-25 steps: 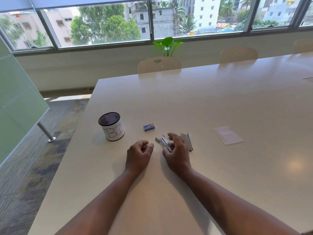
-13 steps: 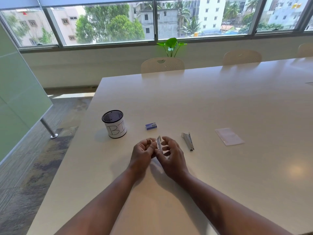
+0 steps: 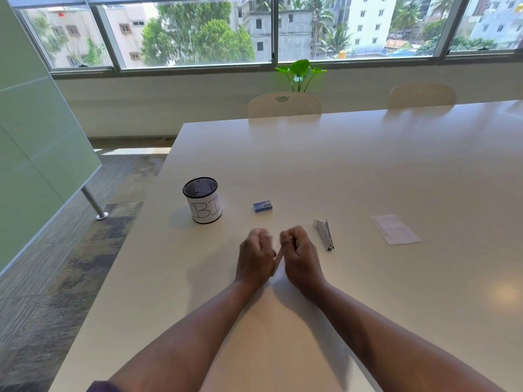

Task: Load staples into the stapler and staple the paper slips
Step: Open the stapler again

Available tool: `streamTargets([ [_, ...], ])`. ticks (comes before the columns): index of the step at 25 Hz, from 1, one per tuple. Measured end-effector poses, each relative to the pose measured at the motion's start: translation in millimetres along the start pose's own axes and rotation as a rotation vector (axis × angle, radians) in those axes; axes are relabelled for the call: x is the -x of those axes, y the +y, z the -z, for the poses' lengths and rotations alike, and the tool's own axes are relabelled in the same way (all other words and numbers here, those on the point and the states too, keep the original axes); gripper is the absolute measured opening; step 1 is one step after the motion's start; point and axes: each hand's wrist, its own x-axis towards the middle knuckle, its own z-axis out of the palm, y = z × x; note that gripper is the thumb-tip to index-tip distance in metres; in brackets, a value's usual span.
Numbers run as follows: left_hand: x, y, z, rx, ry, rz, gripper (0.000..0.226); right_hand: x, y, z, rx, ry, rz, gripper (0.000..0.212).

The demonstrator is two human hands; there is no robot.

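My left hand (image 3: 254,256) and my right hand (image 3: 300,253) are curled into fists close together, just above the table. Between them they grip a slim grey stapler part (image 3: 278,257), tilted, with only a narrow strip of it showing. The left hand is blurred. A silver stapler (image 3: 324,234) lies on the table just right of my right hand, untouched. A small blue staple box (image 3: 262,206) lies beyond my hands. The white paper slips (image 3: 394,229) lie flat farther to the right.
A black mesh cup (image 3: 202,199) with a white label marked "BI" stands at the left, near the edge of the white table (image 3: 339,165). Two cream chairs (image 3: 284,104) are tucked in at the far side. Floor drops off to the left.
My right hand lifted one slim stapler part off the table and left the other stapler lying there. Both hands have closed tighter around the part and turned it more upright.
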Motion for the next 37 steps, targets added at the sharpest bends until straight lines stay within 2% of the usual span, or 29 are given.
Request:
streamTargets([
  [2, -4, 1, -1, 0.161, 0.093, 0.077, 0.032, 0, 1, 2, -0.128, 0.064, -0.065, 0.024],
  [6, -12, -4, 3, 0.304, 0.067, 0.162, 0.033, 3, -1, 5, -0.212, 0.045, -0.078, 0.022],
  [10, -27, -8, 8, 0.533, 0.269, 0.252, 0.019, 10, -2, 5, -0.052, 0.125, 0.058, 0.024],
  [12, -30, -9, 6, 0.569, 0.338, 0.248, 0.020, 13, 2, 8, 0.041, 0.085, 0.142, 0.025],
  [14, -30, -10, 4, 0.549, 0.325, 0.235, 0.025, 15, 4, 10, 0.195, -0.009, 0.187, 0.024],
  [19, -29, -12, 4, 0.404, 0.143, 0.202, 0.020, 19, 3, 6, 0.514, -0.127, 0.214, 0.041],
  [24, -30, -14, 5, 0.221, 0.007, 0.117, 0.014, 17, 0, 3, 0.611, -0.218, 0.235, 0.059],
  [29, -41, -9, 7, -0.121, -0.137, 0.027, 0.010, 12, -2, 4, 0.630, -0.314, 0.158, 0.082],
  [34, -50, -5, 4, -0.573, -0.278, -0.047, 0.026, 8, -5, 4, 0.671, -0.303, 0.151, 0.076],
  [37, -53, -11, 14, -0.699, -0.301, -0.123, 0.027, 7, -3, 2, 0.734, -0.274, 0.186, 0.073],
])
